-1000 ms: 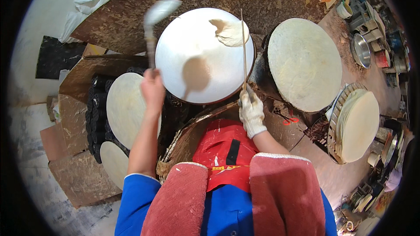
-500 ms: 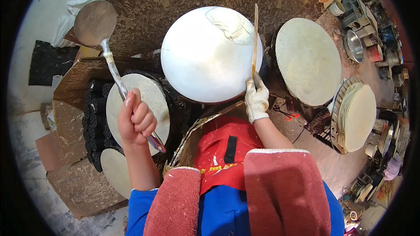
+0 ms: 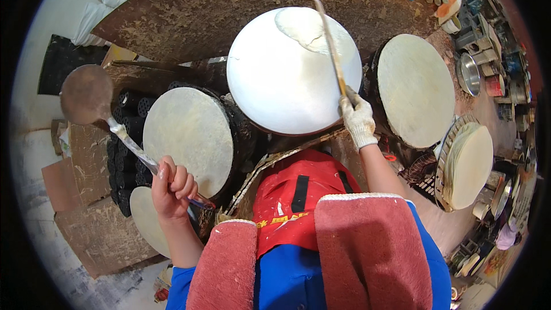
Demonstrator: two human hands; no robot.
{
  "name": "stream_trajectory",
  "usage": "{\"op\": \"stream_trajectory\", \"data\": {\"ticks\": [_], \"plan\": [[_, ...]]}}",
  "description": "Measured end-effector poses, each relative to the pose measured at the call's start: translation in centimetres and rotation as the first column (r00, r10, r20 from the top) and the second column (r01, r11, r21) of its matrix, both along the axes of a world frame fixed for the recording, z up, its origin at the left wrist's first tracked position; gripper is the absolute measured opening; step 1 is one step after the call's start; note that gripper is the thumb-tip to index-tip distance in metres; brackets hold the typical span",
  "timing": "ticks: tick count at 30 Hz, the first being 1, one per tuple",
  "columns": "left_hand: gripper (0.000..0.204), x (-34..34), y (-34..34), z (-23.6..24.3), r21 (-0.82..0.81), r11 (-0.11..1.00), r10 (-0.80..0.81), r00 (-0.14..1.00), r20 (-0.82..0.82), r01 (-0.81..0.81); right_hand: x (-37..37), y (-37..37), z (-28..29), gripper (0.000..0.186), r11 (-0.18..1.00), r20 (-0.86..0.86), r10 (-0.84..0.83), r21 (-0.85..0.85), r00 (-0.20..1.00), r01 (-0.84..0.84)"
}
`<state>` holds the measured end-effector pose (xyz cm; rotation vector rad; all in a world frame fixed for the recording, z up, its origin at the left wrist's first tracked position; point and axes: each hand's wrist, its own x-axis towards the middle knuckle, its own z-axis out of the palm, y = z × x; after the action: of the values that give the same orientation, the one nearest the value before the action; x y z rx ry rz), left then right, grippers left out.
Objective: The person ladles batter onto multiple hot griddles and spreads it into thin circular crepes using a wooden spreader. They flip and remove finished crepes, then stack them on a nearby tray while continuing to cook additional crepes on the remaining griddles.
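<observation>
The left hand [image 3: 174, 189] is bare and is closed around the handle of the ladle [image 3: 86, 95]. The ladle's round bowl is at the far left, well apart from the pan [image 3: 281, 86]. The right hand [image 3: 359, 119], gloved in white, grips the near end of the stick [image 3: 331, 46]. This stick crosses above the right part of the pan; I cannot tell if it touches the batter [image 3: 299, 27], a pale patch at the pan's far side. There are 2 pale discs beside the pan: the left disc [image 3: 186, 138] and the right disc [image 3: 416, 92]. Farther right, 1 basket [image 3: 442, 186] holds a pale round stack [image 3: 475, 166].
</observation>
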<state>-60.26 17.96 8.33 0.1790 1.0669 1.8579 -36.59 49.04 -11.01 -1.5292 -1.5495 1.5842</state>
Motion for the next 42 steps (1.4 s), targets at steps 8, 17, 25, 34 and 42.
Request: {"op": "stream_trajectory", "data": {"ticks": [8,17,25,34,42], "plan": [[0.038,2.9,-0.5,-2.1,-0.050,0.989,0.150,0.953,0.264,-0.142,-2.6,1.7,2.1,0.037,0.897,0.057,0.421,0.122,0.905,-0.424],[0.038,5.4,0.6,-2.0,-0.289,0.898,0.406,0.878,0.254,-0.332,-2.9,7.6,4.4,0.038,0.818,0.163,0.573,-0.048,0.803,-0.574],[0.039,7.1,1.8,-1.7,-0.291,0.869,0.475,0.840,0.261,-0.401,-3.4,13.0,3.9,0.036,0.738,0.241,0.632,0.105,0.737,-0.667],[0.038,9.2,2.4,-2.3,-0.378,0.797,0.579,0.774,0.256,-0.471,-4.3,11.4,6.5,0.039,0.447,0.302,0.861,-0.066,0.409,-0.892],[0.038,12.0,2.4,-1.3,-0.444,0.713,0.669,0.715,0.200,-0.543,-8.9,16.9,5.6,0.038,0.500,0.474,0.736,0.099,0.483,-0.860]]}}
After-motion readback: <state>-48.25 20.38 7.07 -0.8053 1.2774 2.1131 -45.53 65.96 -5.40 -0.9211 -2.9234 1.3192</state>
